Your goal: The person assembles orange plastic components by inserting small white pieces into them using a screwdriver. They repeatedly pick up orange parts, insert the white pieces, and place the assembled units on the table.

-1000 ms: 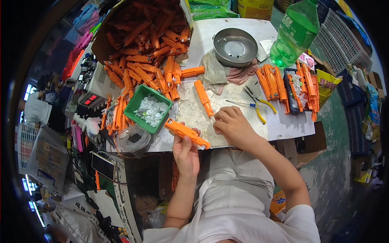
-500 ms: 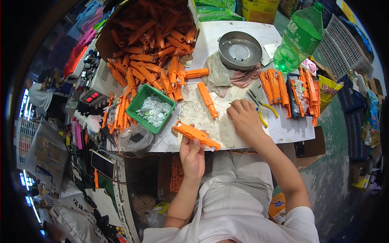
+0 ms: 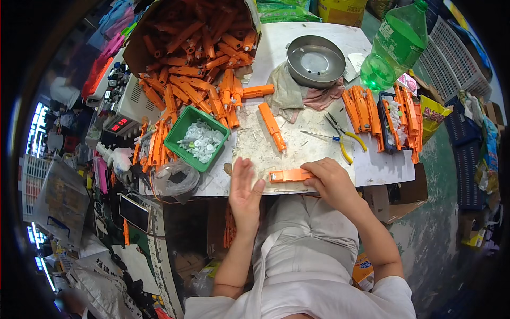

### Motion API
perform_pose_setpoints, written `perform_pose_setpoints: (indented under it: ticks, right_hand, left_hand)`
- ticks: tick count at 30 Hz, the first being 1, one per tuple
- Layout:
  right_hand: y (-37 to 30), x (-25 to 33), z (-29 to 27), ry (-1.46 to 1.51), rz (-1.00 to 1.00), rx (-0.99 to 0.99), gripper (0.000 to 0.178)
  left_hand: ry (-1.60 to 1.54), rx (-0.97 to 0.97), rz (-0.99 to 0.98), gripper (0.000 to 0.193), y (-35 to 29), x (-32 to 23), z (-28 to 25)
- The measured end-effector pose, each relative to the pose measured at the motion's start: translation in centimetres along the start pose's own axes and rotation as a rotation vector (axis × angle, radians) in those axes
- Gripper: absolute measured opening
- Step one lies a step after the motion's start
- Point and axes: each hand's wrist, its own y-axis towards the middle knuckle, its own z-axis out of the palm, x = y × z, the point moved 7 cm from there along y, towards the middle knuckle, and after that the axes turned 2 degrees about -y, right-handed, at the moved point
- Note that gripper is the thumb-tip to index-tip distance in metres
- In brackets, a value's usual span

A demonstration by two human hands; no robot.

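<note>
My right hand grips one end of an orange plastic part near the table's front edge. To its left, my left hand is empty, palm turned inward and fingers stretched out. Another orange plastic piece lies on the worn work board beyond my hands. Pliers with yellow handles and a thin screwdriver with a blue handle lie beyond my right hand. A green tray of small translucent white plastic bits stands at the left.
A large box spills many orange parts at the back left. At the back stands a metal bowl on rags. A green bottle, a row of orange parts and a dark bin are at the right.
The orange part has passed from my left hand to my right and now lies level over the board's front. My left hand has let go and opened.
</note>
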Motion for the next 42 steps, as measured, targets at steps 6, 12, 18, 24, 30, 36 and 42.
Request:
perform_pose_setpoints:
  ticks: [6, 12, 18, 24, 30, 36, 42]
  right_hand:
    - [-0.1, -0.3, -1.0, 0.037, -0.008, -0.106, 0.031]
    - [-0.8, -3.7, -2.8, -0.077, 0.175, -0.212, 0.031]
    - [-0.7, -1.5, -2.5, -0.277, 0.002, -0.333, 0.027]
    - [1.8, -0.8, -2.2, -0.301, -0.087, -0.3, 0.021]
    - [6.5, -0.3, -0.8, -0.607, -0.362, 0.003, 0.014]
    - [8.1, -0.7, 1.4, -0.766, -0.53, 0.225, 0.015]
    - [7.9, -1.6, 0.6, -0.68, -0.391, 0.246, 0.016]
  left_hand:
    - [0.804, 0.263, 0.29, 0.048, 0.3, -2.4, 1.2]
    - [0.992, 0.479, 0.514, 0.043, 0.9, -2.0, 3.4]
    - [0.893, 0.468, 0.542, 0.031, 0.8, -1.4, 3.1]
    - [0.886, 0.504, 0.534, 0.028, 0.7, -1.4, 3.0]
    - [0.891, 0.507, 0.542, 0.028, 0.7, -1.1, 2.9]
    - [0.889, 0.507, 0.538, 0.028, 0.7, -1.2, 3.1]
    - [0.936, 0.544, 0.612, 0.029, 0.2, -1.2, 3.4]
